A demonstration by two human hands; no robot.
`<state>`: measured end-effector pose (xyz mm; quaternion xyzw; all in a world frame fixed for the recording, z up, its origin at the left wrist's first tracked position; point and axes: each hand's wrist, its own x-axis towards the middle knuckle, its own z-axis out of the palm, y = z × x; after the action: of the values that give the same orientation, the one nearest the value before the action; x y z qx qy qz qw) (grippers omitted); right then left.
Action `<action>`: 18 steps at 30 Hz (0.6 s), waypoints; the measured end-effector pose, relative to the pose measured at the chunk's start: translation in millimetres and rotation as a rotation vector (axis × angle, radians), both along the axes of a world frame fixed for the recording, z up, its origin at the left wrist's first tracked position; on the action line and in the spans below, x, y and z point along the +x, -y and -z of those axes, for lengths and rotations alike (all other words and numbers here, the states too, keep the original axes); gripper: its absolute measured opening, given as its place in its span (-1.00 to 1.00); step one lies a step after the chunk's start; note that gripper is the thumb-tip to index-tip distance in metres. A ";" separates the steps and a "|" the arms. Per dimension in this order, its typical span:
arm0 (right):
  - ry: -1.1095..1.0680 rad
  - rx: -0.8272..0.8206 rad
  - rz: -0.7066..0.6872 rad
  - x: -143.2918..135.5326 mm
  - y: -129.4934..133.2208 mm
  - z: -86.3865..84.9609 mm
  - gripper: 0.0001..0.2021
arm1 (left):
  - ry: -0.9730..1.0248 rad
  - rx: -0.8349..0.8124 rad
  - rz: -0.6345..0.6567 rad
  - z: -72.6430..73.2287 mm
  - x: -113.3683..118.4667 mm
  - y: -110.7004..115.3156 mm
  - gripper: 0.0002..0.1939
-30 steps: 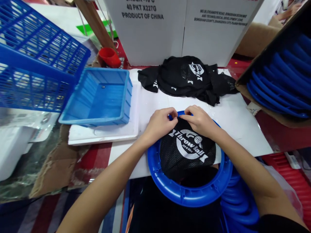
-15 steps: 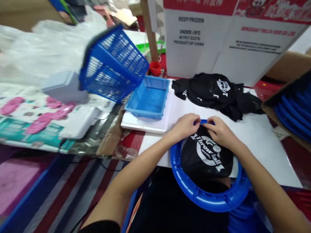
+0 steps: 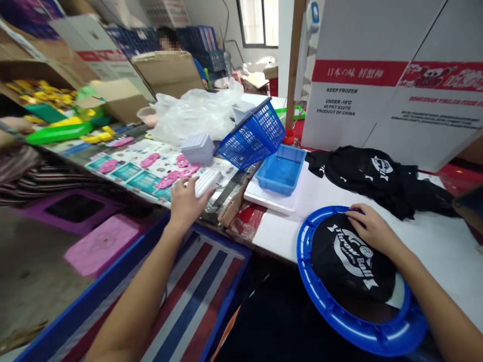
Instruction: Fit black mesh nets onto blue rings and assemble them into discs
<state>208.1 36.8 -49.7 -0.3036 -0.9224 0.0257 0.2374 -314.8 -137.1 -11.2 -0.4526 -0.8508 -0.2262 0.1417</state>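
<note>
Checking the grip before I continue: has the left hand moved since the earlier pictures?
Yes: the left hand has left the ring's rim and crossed leftward past the light blue tray.

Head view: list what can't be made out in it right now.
- Head view: whether the left hand touches the white case; its fingers and blur hide any contact.
- Head view: part of the blue ring, behind the right forearm.
- Head view: most of the person behind the cardboard box.
- Head view: the white carton's top, cut off by the upper edge.
</note>
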 end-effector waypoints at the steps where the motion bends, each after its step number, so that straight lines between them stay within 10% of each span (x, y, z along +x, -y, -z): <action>1: -0.003 0.004 -0.002 -0.2 -0.8 0.5 -0.67 | 0.016 -0.141 -0.048 4.8 -15.2 -0.8 -0.39; 5: -0.002 0.017 -0.013 -0.3 -2.3 1.5 -0.66 | 0.012 -0.401 -0.020 14.8 -39.1 3.4 -0.33; 18: 0.043 -0.020 0.002 -3.7 1.0 -6.2 -0.69 | 0.066 -0.298 -0.019 15.9 -130.1 52.0 -0.39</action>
<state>204.4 35.8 -43.6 -0.3076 -0.9266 0.0281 0.2143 -444.9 -189.0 -27.1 -0.4530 -0.8833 -0.1109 0.0471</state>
